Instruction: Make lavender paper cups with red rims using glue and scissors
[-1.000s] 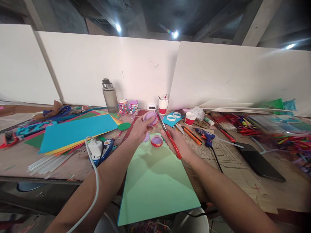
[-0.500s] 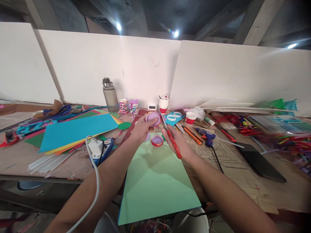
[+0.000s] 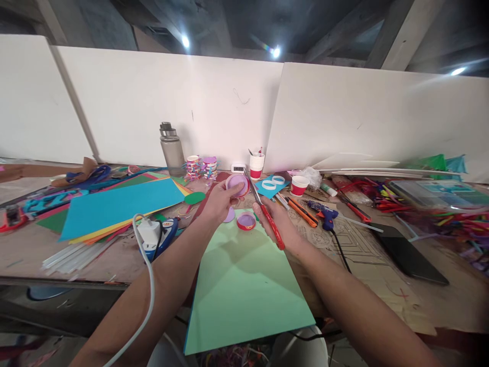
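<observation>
Holding steady since a second ago, the left hand (image 3: 220,200) keeps its fingers (image 3: 234,191) clenched round the rim of a small red cup lined with purple paper (image 3: 237,184), raised off the desk (image 3: 114,255) with its mouth tilted toward the camera. Against the earlier pictures the cup has drifted only a little: it rose and slid right half a second back, and now sits slightly lower and leftward again. The right hand (image 3: 278,224) still grips red-handled scissors (image 3: 267,214), fingers wrapped round the handles; the blades point up and away, their tips just beside the cup's right edge, much as before. I cannot tell whether the blades are parted.

Below and between both sets of fingers, a second red cup (image 3: 246,221) rests unmoved at the far edge of the light green sheet (image 3: 244,285), with a purple paper disc (image 3: 229,215) just left of it, under the left fingers. Right of the right hand lie orange cutters (image 3: 301,211) and a blue glue gun (image 3: 323,214).
</observation>
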